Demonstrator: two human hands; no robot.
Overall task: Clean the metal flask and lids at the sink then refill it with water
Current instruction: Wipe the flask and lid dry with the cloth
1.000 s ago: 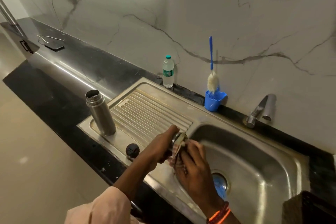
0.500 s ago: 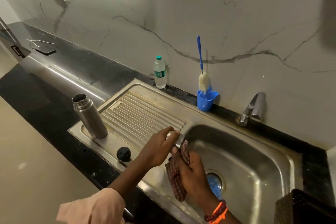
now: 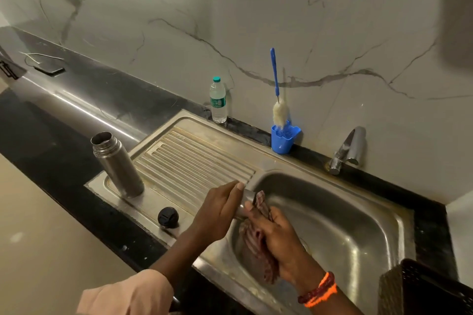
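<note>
- We see the left hand [image 3: 217,215] with its grip curled round a small metal lid [image 3: 246,202], held over the near-left edge of the sink [image 3: 358,232]; the right hand [image 3: 279,240] pinches a checked cloth [image 3: 258,256] against it.
- The lid looks smooth and may be wet, so we judge it could slip into the basin if the wiping pushes harder than the left hand holds.
- The metal flask [image 3: 116,165] stands open and upright on the drainboard, well left of the hands; a careless elbow could topple it.
- The black cap [image 3: 167,217] lies near the counter edge and could get knocked off.
- Most of the lid is hidden by fingers and cloth; we cannot tell whether it is clean, or whether the tap [image 3: 345,149] runs.
</note>
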